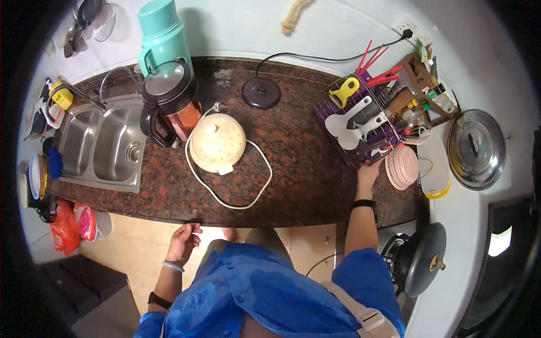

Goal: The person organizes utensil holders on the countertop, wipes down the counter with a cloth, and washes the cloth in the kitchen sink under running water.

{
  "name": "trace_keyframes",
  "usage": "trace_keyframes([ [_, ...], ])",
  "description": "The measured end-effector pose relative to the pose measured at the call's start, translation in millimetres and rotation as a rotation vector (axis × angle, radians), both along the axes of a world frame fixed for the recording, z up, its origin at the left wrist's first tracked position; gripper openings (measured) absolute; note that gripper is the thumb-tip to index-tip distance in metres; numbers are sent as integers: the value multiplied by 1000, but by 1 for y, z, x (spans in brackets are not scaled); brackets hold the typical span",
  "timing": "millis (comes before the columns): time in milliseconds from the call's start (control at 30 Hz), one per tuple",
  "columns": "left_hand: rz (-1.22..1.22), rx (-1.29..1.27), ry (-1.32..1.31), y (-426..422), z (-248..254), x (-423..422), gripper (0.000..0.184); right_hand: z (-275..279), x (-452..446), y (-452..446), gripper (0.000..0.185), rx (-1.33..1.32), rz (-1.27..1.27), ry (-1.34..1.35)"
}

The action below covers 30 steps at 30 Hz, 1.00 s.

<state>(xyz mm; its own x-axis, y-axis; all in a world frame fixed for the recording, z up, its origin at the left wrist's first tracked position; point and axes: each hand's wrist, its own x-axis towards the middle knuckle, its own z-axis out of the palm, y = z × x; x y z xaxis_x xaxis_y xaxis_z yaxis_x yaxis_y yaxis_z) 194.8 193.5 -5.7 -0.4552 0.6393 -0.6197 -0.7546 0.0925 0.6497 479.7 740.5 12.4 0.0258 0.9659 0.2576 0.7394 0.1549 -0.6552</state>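
Note:
My right hand [368, 176] is at the front corner of a purple wire utensil rack [352, 155], its fingers closed on the rack's lower edge and partly hidden. White ladles [350, 137], a yellow peeler [345, 92] and red chopsticks [385, 75] stand in the rack. Just right of this hand is a pink plastic strainer basket [402, 168]. My left hand [185, 242] hangs by the counter's front edge, fingers loosely bent and holding nothing. Nearest to it on the counter is a cream, dotted, domed appliance [217, 143] with a white cord [265, 187] looped around it.
A double sink [121, 141] is at the left, beside a dark-handled jug [169, 101] and a turquoise flask [163, 39]. A black round base [261, 93] is plugged in at the back. A steel lid [478, 149] leans right; a dark pan lid [426, 260] is below.

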Motion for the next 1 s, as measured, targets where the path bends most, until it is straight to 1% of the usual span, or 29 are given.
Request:
trace_keyframes([
  [67, 13, 18, -1, 1, -4, -5, 31, -6, -1, 20, 67, 135, -4, -153],
  [100, 11, -15, 4, 2, -4, -6, 32, -11, -2, 31, 64, 163, -23, -141],
  [133, 6, -48, 13, 4, -2, -8, 32, -9, -9, 36, 64, 158, -17, -136],
  [200, 6, -78, 23, 11, 4, -4, 32, -4, -18, 52, 59, 44, -159, -146],
  [233, 18, -111, 34, 12, 4, -3, 32, 6, -25, 53, 51, 50, -140, -119],
  [267, 34, -145, 42, 13, 4, 1, 32, 3, -27, 65, 51, 45, -130, -118],
  [333, 62, -153, 53, 16, 8, 9, 33, -5, -27, 95, 42, 210, -48, -108],
  [367, 109, -137, 51, 18, 12, 14, 32, -10, -28, 111, 35, 215, -61, -111],
  [400, 153, -120, 53, 20, 16, 17, 31, -15, -29, 125, 35, 204, -56, -104],
  [467, 172, -119, 59, 25, 20, 26, 31, -19, -32, 154, 29, 122, -48, -59],
  [500, 178, -135, 62, 27, 20, 32, 31, -41, -25, 185, 25, 77, 24, 95],
  [533, 184, -152, 63, 28, 21, 37, 31, -73, -15, 226, 25, 70, 32, 93],
  [567, 195, -171, 62, 33, 25, 42, 32, -67, -22, 225, 24, 100, 54, 115],
  [633, 209, -186, 64, 40, 29, 51, 32, -46, -37, 208, 21, 265, 89, 55],
  [700, 215, -201, 65, 45, 33, 58, 32, -25, -50, 199, 20, 269, 91, 27],
  [800, 165, -208, 73, 56, 38, 64, 33, -25, -52, 206, 20, 89, 70, 22],
  [833, 118, -219, 97, 61, 41, 64, 33, -46, -46, 222, 27, 9, 118, 220],
  [867, 72, -233, 120, 68, 45, 64, 33, -56, -46, 226, 27, 5, 113, 221],
  [900, 64, -243, 119, 77, 49, 64, 33, -67, -44, 228, 32, 70, 190, 328],
  [933, -27, -246, 164, 92, 53, 61, 32, -76, -40, 227, 38, 135, 262, 432],
  [967, -121, -250, 205, 107, 56, 59, 32, -74, -39, 217, 45, 217, 222, 300],
  [1000, -182, -223, 240, 122, 52, 56, 30, -73, -35, 204, 45, 200, 209, 287],
])
